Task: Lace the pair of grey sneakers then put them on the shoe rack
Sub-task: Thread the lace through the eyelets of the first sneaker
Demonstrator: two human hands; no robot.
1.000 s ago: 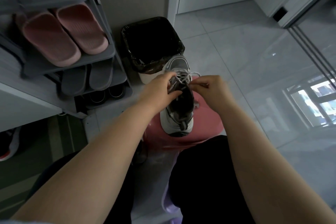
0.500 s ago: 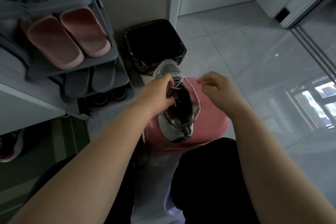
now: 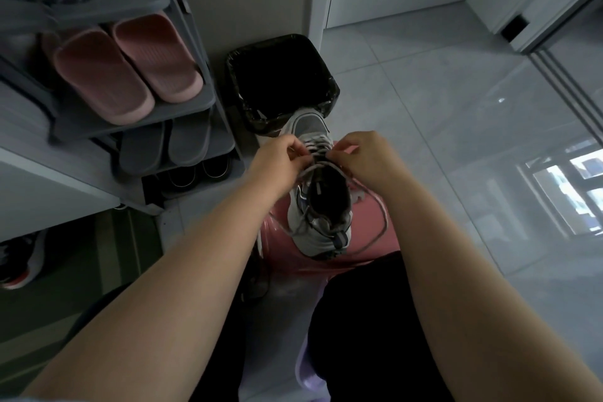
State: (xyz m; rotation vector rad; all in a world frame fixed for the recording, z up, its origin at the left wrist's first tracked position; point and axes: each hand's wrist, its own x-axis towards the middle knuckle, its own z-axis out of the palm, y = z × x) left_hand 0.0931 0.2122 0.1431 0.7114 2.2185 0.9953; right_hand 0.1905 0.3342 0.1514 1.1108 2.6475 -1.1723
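Note:
One grey sneaker (image 3: 321,232) rests on a pink stool (image 3: 368,248) in front of me, toe pointing away. My left hand (image 3: 277,163) pinches its grey lace (image 3: 380,228) on the left side of the tongue. My right hand (image 3: 365,157) pinches the lace on the right side, close to the left hand. Loose lace loops trail down both sides of the shoe and over the stool. The grey shoe rack (image 3: 199,104) stands at the left. The second sneaker is not visible.
Pink slippers (image 3: 127,65), grey slippers (image 3: 166,147) and dark shoes (image 3: 195,173) fill the rack's shelves. A black-lined bin (image 3: 280,81) stands just beyond the sneaker's toe. A dark shoe (image 3: 19,258) lies on a green mat at left. Pale tiled floor (image 3: 456,108) spreads to the right.
My right hand, which had pulled out to the right with the lace, has come back in to the sneaker's eyelets. Both hands now meet over the tongue.

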